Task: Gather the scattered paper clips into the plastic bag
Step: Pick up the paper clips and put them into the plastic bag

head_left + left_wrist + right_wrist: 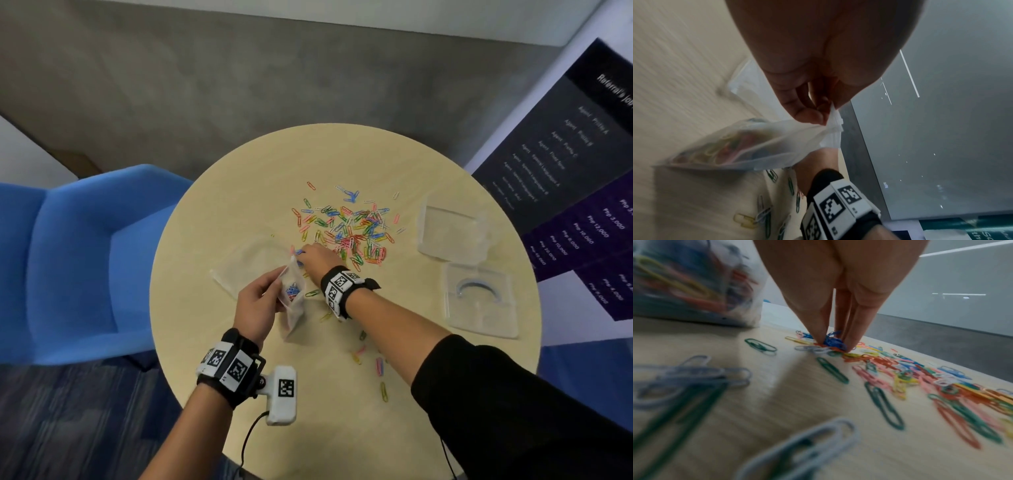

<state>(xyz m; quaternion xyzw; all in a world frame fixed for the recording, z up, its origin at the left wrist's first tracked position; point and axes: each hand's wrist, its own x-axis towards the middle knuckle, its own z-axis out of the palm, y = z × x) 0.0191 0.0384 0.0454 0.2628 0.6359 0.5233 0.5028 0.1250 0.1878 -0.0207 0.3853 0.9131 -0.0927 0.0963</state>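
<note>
Clear plastic, the bag (291,298) stands on the round pale desk (239,192), its bottom resting on the wood and a small heap of coloured clips showing through its side. The left hand (255,303) pinches the bag's top edge between thumb and fingertips, holding the mouth up. Just beyond it the right hand (317,257) reaches down at the near edge of the paper clips (346,228), its fingertips (851,344) closed together around a few blue ones against the desk. The main scatter lies at the desk's middle; a few loose clips lie nearer the person. Two clear plastic box pieces (452,233) lie to the right, well apart from the pile. A blue chair (85,257) stands to the left.
</note>
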